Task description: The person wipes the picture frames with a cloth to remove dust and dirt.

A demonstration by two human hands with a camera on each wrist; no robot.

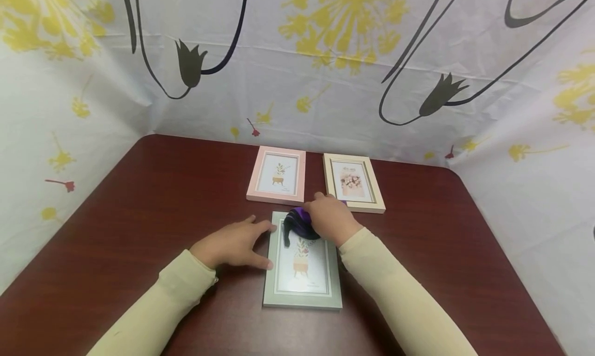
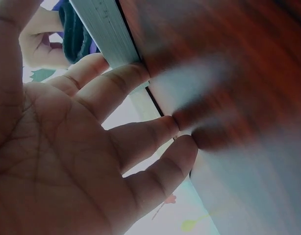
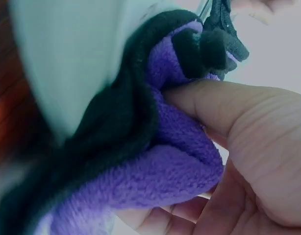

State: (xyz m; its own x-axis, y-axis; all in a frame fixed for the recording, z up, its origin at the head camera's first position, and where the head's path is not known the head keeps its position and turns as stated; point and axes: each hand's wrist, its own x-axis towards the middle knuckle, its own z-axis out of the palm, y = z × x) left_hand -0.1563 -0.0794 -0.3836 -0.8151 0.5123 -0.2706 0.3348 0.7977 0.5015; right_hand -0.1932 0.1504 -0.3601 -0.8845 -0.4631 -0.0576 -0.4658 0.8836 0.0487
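Note:
A pale green picture frame (image 1: 302,299) lies flat on the table, with a potted-plant print behind its glass. My right hand (image 1: 331,217) grips a bunched purple cloth with a black edge (image 1: 297,226) over the upper part of this frame. In the right wrist view the thumb presses into the cloth's purple pile (image 3: 185,142), with the other fingers beneath it. At the frame's left side is my left hand (image 1: 234,245), fingers spread and fairly straight, with fingertips at the frame's edge. The left wrist view shows its palm (image 2: 52,147) and fingers beside the frame's side (image 2: 104,34).
Behind the green frame lie a pink picture frame (image 1: 275,197) and, to its right, a cream picture frame (image 1: 367,207). The dark red-brown table (image 1: 139,216) has rounded far corners. A white floral-patterned curtain (image 1: 260,87) hangs around its back and sides.

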